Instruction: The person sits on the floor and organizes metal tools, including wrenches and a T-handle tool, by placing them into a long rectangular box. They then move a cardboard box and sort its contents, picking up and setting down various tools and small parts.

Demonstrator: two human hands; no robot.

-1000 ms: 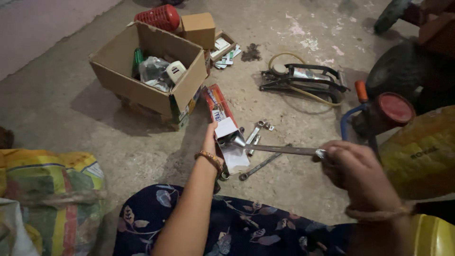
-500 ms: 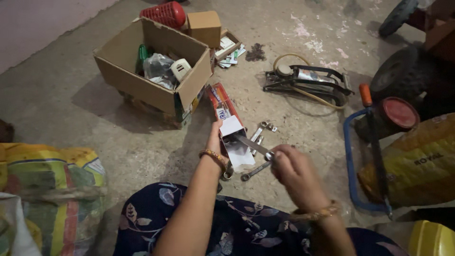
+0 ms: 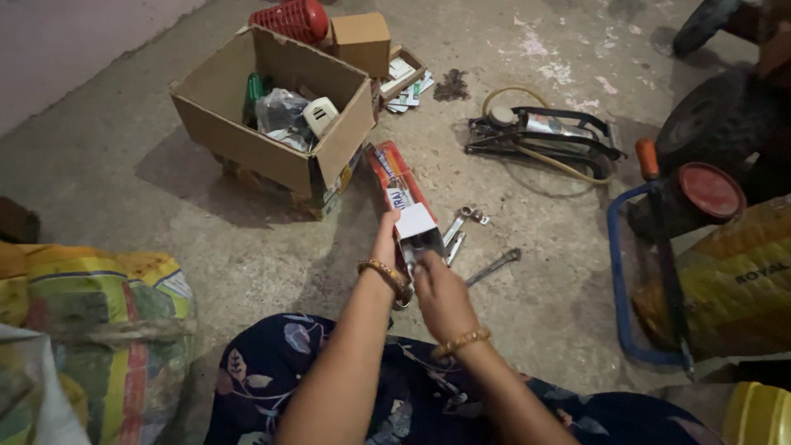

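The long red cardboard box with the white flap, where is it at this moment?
In the head view the long red cardboard box lies on the concrete floor at centre, just right of the open brown carton, its near end at both hands.

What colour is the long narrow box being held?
Red-orange with a white end flap, the narrow box shows best in the head view.

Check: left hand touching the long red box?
Touching. Head view shows the left hand gripping the open end of the long red box, fingers wrapped against its side.

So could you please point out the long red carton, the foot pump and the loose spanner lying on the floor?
long red carton (image 3: 394, 177), head view, on its red top face.
foot pump (image 3: 544, 132), head view, on its barrel.
loose spanner (image 3: 494, 266), head view, on its shaft.
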